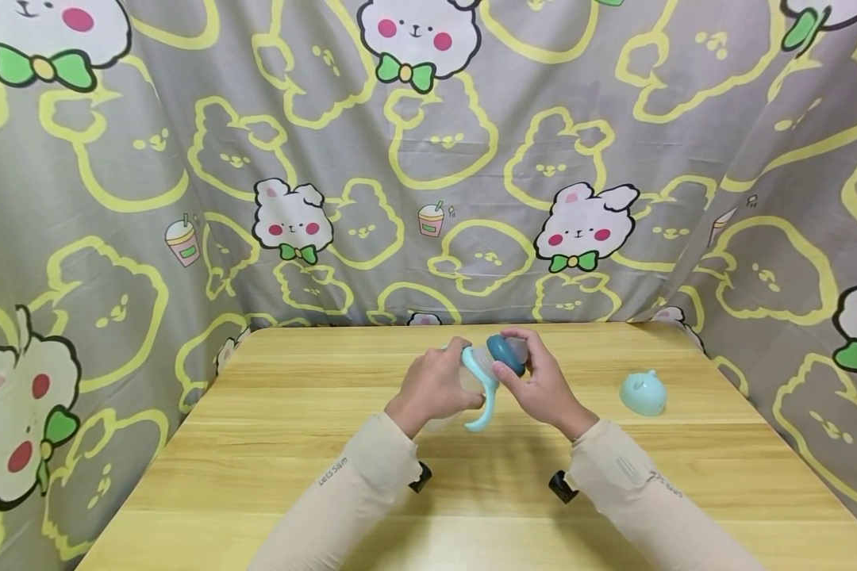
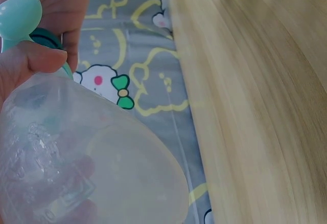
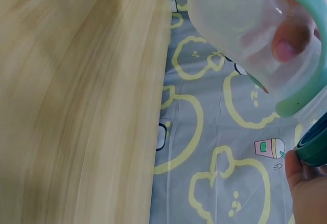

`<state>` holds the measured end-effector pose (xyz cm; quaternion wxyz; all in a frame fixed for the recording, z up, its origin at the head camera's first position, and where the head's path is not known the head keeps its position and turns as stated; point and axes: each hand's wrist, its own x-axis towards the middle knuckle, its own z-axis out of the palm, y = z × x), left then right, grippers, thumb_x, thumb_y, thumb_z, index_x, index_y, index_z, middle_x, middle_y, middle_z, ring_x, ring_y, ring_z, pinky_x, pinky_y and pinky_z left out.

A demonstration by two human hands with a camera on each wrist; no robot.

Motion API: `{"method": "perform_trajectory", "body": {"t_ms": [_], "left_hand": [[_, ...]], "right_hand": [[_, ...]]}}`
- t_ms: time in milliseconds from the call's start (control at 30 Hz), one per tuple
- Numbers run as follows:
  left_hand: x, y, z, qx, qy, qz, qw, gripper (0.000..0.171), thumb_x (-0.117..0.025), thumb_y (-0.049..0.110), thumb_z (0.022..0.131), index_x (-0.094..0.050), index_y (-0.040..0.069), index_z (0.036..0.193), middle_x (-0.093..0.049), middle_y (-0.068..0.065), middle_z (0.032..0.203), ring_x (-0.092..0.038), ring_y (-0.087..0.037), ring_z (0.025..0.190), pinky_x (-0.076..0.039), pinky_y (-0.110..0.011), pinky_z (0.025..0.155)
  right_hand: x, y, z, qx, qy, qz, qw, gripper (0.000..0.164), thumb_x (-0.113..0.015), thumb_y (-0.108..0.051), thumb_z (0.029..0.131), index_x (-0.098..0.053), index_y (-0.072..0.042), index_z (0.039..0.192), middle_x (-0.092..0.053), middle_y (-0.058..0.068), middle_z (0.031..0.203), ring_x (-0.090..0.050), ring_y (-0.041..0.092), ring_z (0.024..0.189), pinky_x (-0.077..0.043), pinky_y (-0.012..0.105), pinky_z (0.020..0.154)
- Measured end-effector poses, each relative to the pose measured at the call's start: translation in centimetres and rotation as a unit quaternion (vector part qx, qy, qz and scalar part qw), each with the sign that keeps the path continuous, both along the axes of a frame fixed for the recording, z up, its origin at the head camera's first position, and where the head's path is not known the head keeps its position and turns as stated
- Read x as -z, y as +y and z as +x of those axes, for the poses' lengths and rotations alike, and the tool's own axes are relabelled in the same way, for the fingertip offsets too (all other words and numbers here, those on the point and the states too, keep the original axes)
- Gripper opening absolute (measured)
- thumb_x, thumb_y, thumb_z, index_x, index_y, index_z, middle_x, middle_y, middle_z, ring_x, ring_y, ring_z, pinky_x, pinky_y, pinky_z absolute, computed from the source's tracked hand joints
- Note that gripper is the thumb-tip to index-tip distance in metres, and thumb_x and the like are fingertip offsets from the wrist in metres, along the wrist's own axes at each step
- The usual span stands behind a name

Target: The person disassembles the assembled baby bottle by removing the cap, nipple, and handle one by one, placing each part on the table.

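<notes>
My left hand grips a translucent baby bottle round its body, holding it tilted above the table. Light blue handles curve out from the bottle's upper end. My right hand pinches the dark teal collar of the nipple at the bottle's mouth. In the right wrist view part of the collar's rim shows close to the neck; whether it is threaded on I cannot tell. The right fingers partly cover the clear nipple. A light blue domed cap with small ears lies on the table, right of my right hand.
The wooden table extends beneath both hands. Behind it and at both sides hangs a grey curtain with cartoon figures. Black pieces of the wrist gear jut out below the sleeves.
</notes>
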<state>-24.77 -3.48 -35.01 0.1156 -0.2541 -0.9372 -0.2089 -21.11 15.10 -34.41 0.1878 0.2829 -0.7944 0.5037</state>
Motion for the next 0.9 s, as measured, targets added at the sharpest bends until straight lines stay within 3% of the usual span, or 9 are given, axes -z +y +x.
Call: {"method": "perform_trajectory", "body": {"t_ms": [200,467,733,900], "left_hand": [[0.2,-0.1,-0.1,0.005,0.011,0.004,0.9999,0.076,-0.085,0.037,0.065,-0.053,0.006,0.127,-0.065,-0.005,0.086,-0.058,-0.016,0.064,-0.047,-0.029,0.059],[0.3,-0.3,-0.1,0.003,0.006,0.010,0.9999,0.075,-0.085,0.035,0.065,-0.053,0.006,0.126,-0.065,-0.006,0.087,-0.058,-0.016,0.065,-0.046,-0.029,0.058],[0.5,-0.4,-0.2,0.001,0.009,0.012,0.9999,0.074,-0.085,0.035,0.064,-0.053,0.007,0.124,-0.065,-0.007,0.089,-0.058,-0.017,0.066,-0.045,-0.028,0.057],[0.5,-0.5,-0.2,0.001,0.012,0.012,0.9998,0.074,-0.085,0.034,0.063,-0.053,0.007,0.124,-0.065,-0.007,0.089,-0.058,-0.018,0.067,-0.045,-0.028,0.057]], "right_hand": [[0.3,0.3,-0.2,0.001,0.002,-0.001,1.000,0.046,-0.060,0.009,0.088,-0.039,0.011,0.130,-0.052,0.026,0.113,-0.054,0.026,0.092,-0.048,0.028,0.078],[3.2,1.6,-2.6,0.010,-0.018,-0.013,1.000,0.050,-0.061,0.004,0.091,-0.039,0.002,0.136,-0.051,0.023,0.120,-0.054,0.026,0.095,-0.047,0.027,0.080],[3.8,2.3,-3.0,0.018,-0.022,-0.023,0.999,0.047,-0.064,-0.005,0.092,-0.041,-0.001,0.133,-0.051,0.020,0.119,-0.055,0.026,0.096,-0.047,0.026,0.082],[4.0,2.6,-3.2,0.041,-0.026,-0.008,0.999,0.046,-0.063,-0.007,0.092,-0.042,-0.002,0.133,-0.052,0.021,0.119,-0.056,0.027,0.096,-0.049,0.035,0.082]]}}
